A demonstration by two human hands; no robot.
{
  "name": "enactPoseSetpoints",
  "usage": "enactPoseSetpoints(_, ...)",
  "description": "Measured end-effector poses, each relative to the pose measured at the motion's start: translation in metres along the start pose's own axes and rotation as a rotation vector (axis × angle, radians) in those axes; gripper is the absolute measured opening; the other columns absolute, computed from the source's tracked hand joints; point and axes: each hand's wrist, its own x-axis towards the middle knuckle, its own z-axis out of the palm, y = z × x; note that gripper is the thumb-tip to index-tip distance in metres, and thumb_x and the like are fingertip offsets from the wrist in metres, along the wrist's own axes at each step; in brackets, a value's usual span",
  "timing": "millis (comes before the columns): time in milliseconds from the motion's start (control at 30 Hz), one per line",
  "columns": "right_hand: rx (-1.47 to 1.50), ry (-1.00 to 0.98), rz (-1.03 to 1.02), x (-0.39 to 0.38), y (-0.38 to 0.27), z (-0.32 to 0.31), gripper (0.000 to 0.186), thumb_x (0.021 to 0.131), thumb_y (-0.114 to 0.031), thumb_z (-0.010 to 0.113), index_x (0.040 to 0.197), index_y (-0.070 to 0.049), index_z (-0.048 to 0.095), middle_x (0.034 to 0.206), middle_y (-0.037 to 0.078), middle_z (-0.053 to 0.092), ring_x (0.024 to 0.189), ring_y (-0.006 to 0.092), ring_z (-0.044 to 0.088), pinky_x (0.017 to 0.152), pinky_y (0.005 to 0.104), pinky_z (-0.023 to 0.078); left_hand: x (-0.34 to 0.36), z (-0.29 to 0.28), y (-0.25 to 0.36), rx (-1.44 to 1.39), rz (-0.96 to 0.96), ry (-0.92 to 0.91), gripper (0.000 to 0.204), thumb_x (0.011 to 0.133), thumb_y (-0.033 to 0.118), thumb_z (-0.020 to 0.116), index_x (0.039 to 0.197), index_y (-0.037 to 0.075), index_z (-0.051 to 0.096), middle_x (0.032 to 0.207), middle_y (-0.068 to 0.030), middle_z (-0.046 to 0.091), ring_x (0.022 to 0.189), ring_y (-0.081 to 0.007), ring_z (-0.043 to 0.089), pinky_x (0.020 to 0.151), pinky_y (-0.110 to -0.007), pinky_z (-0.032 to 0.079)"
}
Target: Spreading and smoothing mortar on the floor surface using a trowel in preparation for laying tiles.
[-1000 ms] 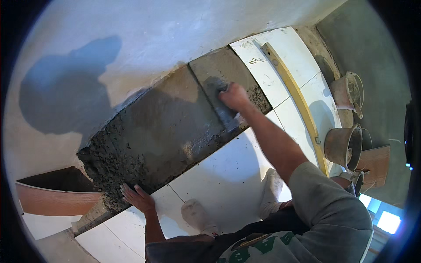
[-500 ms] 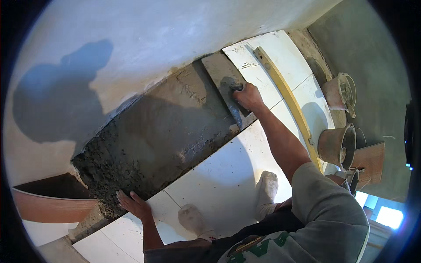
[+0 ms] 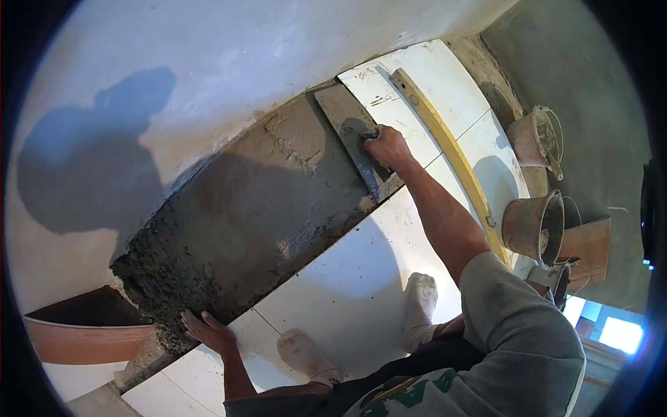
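Observation:
My right hand (image 3: pixel 389 148) is closed around the handle of a flat rectangular plastering float (image 3: pixel 339 112), which is smeared with grey mortar. The float lies across the far right end of a wet mortar bed (image 3: pixel 257 187), beside the laid white tiles. The bed runs along the wall, smooth in the middle and rough and lumpy at its left end. My left hand (image 3: pixel 214 335), open with fingers spread, rests at the lower left edge of the bed, by the white tile floor (image 3: pixel 347 278).
A yellow spirit level (image 3: pixel 448 142) lies on the right-hand tiles. Mortar-stained buckets (image 3: pixel 522 222) stand along the right, near a brown board (image 3: pixel 587 250). A reddish-brown curved-looking panel (image 3: pixel 90 340) is at the lower left. My feet in socks (image 3: pixel 302 351) are on the tiles.
The whole view has shifted and turned slightly. My right hand stays on the float at the bed's right end, and my left hand keeps its place at the edge.

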Motion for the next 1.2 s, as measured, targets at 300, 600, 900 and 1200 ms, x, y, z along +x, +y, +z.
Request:
enactPoseSetpoints(300, -0.037, -0.014, 0.021, 0.015, -0.012, 0.002, 0.038, 0.073, -0.023, 0.056, 0.094, 0.007, 0.064, 0.092, 0.03, 0.065, 0.091, 0.0403, 0.064, 0.082, 0.042, 0.052, -0.001, -0.001, 0.001, 0.001, 0.011, -0.007, 0.062, 0.1, 0.048, 0.026, 0.141, 0.003, 0.033, 0.148, -0.0186, 0.03, 0.139, -0.0361, 0.024, 0.112, -0.058, 0.015)
enactPoseSetpoints(600, -0.069, -0.095, 0.029, 0.015, -0.018, 0.006, 0.033, 0.073, -0.022, 0.058, 0.085, 0.007, 0.067, 0.092, 0.029, 0.065, 0.091, 0.0376, 0.066, 0.081, 0.0409, 0.052, 0.0, -0.008, 0.011, -0.02, 0.009, -0.024, 0.064, 0.1, 0.05, 0.025, 0.142, 0.002, 0.032, 0.148, -0.02, 0.029, 0.139, -0.036, 0.023, 0.112, -0.058, 0.014)
enactPoseSetpoints(900, -0.086, -0.143, -0.069, -0.045, -0.054, 0.028, 0.041, 0.073, -0.027, 0.061, 0.097, 0.007, 0.064, 0.097, 0.029, 0.064, 0.095, 0.0405, 0.063, 0.085, 0.0446, 0.05, -0.001, -0.004, 0.009, -0.007, -0.001, -0.017, 0.062, 0.1, 0.048, 0.027, 0.141, 0.003, 0.033, 0.148, -0.0195, 0.029, 0.139, -0.0361, 0.024, 0.112, -0.058, 0.016)
enactPoseSetpoints(1200, -0.078, -0.038, 0.068, -0.017, -0.006, -0.009, 0.042, 0.074, -0.026, 0.059, 0.099, 0.007, 0.064, 0.097, 0.03, 0.064, 0.097, 0.0397, 0.063, 0.085, 0.0434, 0.05, 0.0, -0.003, 0.007, -0.03, 0.027, 0.008, 0.062, 0.1, 0.048, 0.027, 0.141, 0.003, 0.034, 0.148, -0.0188, 0.03, 0.138, -0.0365, 0.025, 0.112, -0.058, 0.016)
